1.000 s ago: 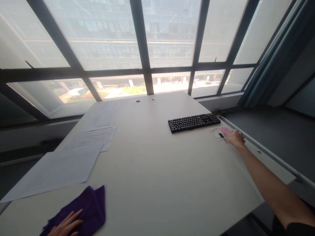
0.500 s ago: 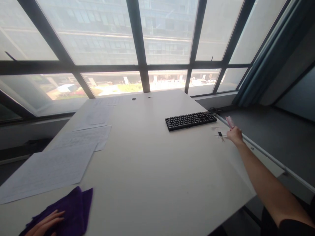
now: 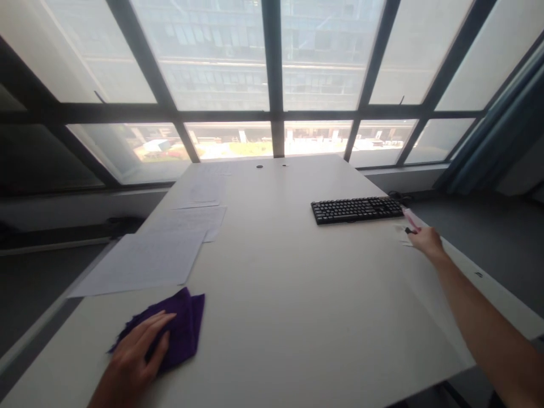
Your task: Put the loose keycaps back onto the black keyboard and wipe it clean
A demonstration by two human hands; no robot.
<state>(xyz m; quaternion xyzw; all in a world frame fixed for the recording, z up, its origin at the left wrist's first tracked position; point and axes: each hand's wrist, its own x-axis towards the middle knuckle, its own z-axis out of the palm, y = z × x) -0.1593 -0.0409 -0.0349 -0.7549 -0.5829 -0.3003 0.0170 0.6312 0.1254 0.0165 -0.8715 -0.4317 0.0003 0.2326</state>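
Note:
At the lower left my left hand (image 3: 138, 348) lies on a folded purple cloth (image 3: 182, 331). Its fingers are stretched over the top of the cloth, and the thumb is apart from them. Far out at the right edge of the desk, my right hand (image 3: 427, 241) is closed around a flat pink-and-white piece (image 3: 411, 218), whose kind I cannot make out. Close by its fingers is a small black object (image 3: 409, 230). Thin white pieces (image 3: 403, 242) lie on the desk beside the hand, too small to name.
A black keyboard (image 3: 357, 209) lies just left of my right hand. Several printed sheets of paper (image 3: 144, 260) run along the left side of the white desk (image 3: 289, 300). Large windows stand behind it, and a blue-grey curtain (image 3: 471, 147) hangs at the right.
The view has swung left, so everything sits further right. My right hand has come down over the small black object, still holding the pink-and-white piece. More of my left hand shows, still on the cloth.

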